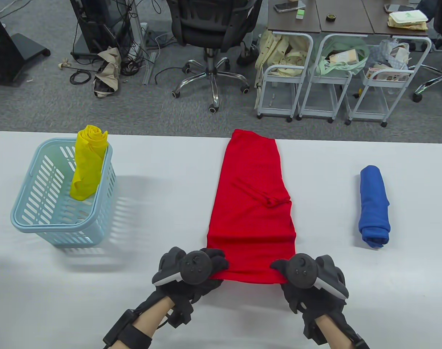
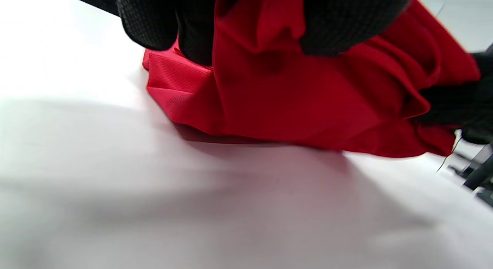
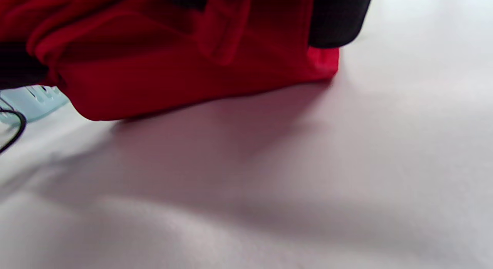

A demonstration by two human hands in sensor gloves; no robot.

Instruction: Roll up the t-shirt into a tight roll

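Nearest to you, your left hand (image 1: 191,271) grips the near left corner of the red t-shirt (image 1: 252,207), and your right hand (image 1: 308,278) grips the near right corner. Both hands wear black gloves with a round tracker on the back. In the left wrist view your gloved fingers (image 2: 161,18) curl over bunched red cloth (image 2: 292,103), with the near edge lifted a little off the white table (image 2: 192,207) and folded over on itself. In the right wrist view a dark fingertip (image 3: 337,18) presses onto the same folded red edge (image 3: 192,76), which casts a shadow on the table (image 3: 308,184). Beyond your hands, the shirt lies as a long, narrow strip down the middle of the table (image 1: 170,218), running away from you and reaching the far edge. A crease crosses it just beyond your fingers, and a small wrinkle sits near its middle. To your right, well apart from the shirt, lies a blue roll of cloth (image 1: 374,206). To your left stands a pale blue basket (image 1: 35,214), and a yellow roll of cloth (image 1: 87,163) stands upright inside it, leaning against its far right corner. Past the table is grey carpet with a black office chair (image 1: 213,32), white wire carts (image 1: 304,72) and a brown desk (image 1: 337,18).
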